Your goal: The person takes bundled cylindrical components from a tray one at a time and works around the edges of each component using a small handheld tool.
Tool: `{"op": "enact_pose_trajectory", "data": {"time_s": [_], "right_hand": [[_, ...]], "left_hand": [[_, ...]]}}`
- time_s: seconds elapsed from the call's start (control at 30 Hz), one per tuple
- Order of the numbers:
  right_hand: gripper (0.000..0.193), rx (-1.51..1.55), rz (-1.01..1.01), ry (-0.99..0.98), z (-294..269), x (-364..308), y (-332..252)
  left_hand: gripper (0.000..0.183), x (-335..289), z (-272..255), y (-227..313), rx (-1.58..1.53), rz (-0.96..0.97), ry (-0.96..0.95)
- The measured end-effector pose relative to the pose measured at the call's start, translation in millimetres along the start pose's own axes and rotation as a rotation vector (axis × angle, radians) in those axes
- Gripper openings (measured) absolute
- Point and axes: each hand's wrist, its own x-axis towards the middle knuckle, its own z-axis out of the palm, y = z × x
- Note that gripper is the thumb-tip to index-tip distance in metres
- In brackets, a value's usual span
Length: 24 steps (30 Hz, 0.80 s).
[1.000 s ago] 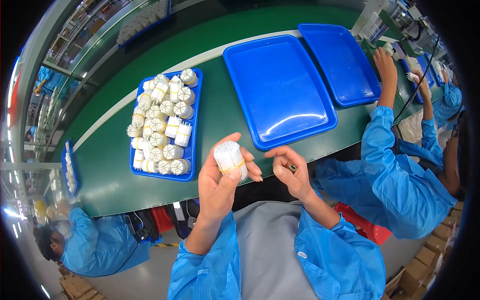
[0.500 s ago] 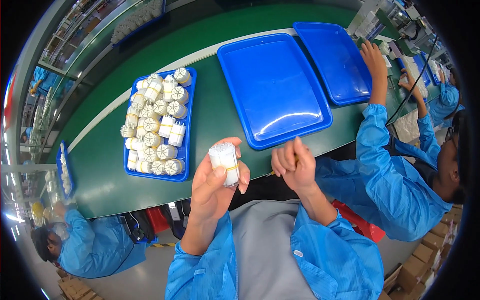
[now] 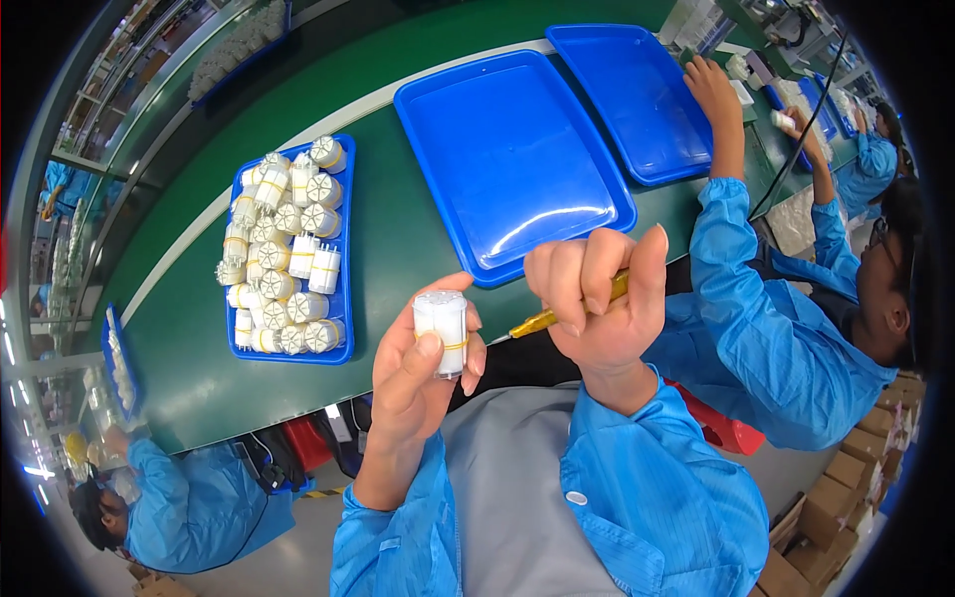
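Note:
A white plastic cylinder (image 3: 441, 323) with a clear outer sleeve and a yellow band stands upright in my left hand (image 3: 400, 386). Thumb and fingers close round its sides. My right hand (image 3: 609, 308) is curled about the yellow handle of a thin screwdriver-like tool (image 3: 535, 323). Its slim metal tip points left towards the cylinder, apart from it. Part of the handle is hidden by my fingers. To the left, a blue tray (image 3: 343, 289) carries many similar banded white cylinders (image 3: 289, 219), piled together.
A large blue tray (image 3: 497, 149) lies on the green workbench (image 3: 398, 239) ahead of me, with another blue tray (image 3: 637, 109) beyond it. At right, a co-worker in a blue smock (image 3: 736, 269) reaches over that tray. Another person (image 3: 189, 497) sits at lower left.
My right hand has risen and turned, bringing the yellow tool into plain sight. The left hand keeps the cylinder, now more upright. The whole view has shifted slightly.

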Motion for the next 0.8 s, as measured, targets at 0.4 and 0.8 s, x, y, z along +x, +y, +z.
{"op": "enact_pose_trajectory", "data": {"time_s": [0.4, 0.8], "right_hand": [[0.047, -0.134, -0.215, -0.035, 5.5, -1.4, 5.6], [0.049, -0.197, -0.226, -0.020, 2.9, -12.8, 8.7]], "left_hand": [[0.065, -5.6, 4.5, -4.6, -0.040, -0.073, 0.000], [0.061, -4.7, 4.8, -12.8, -0.068, -0.012, -0.032]]}}
